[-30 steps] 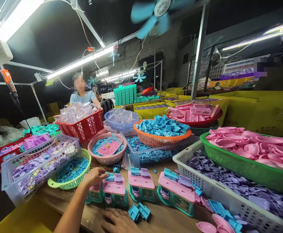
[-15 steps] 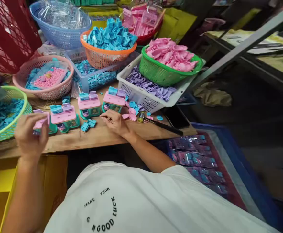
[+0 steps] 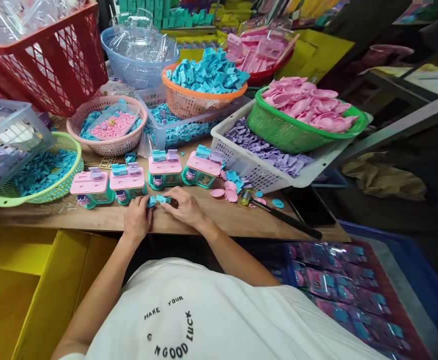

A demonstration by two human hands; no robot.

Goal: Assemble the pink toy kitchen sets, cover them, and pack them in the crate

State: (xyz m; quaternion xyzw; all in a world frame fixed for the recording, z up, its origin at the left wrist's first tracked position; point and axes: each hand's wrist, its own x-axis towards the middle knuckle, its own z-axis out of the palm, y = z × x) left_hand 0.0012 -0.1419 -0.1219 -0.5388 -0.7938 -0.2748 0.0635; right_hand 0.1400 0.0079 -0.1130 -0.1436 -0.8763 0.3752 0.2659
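Note:
At the front edge of the wooden table [image 3: 108, 218], my left hand [image 3: 136, 218] has its fingers closed on a small blue plastic piece [image 3: 151, 201]. My right hand [image 3: 185, 207] pinches another blue plastic piece [image 3: 163, 199] just beside it. Behind my hands stand several pink-and-teal toy houses in a row. The leftmost toy house [image 3: 91, 187] bears only a purple piece on its pink top. The toy house next to it [image 3: 127, 183] and the two toy houses on the right [image 3: 164, 169], [image 3: 201, 167] carry both blue and purple pieces.
A green basket [image 3: 309, 130] of pink parts rests on a white crate [image 3: 237, 162] of purple parts. Blue parts fill an orange basket [image 3: 192, 102] and a lime basket [image 3: 68, 175]. Right of my hands lie a black-handled tool [image 3: 294, 222] and a phone [image 3: 311, 206]. A yellow box [image 3: 46, 280] stands below left.
My left hand has moved right from the leftmost toy house to the blue pieces. My right hand has also come to them, and both hands now hold one. The camera view has shifted.

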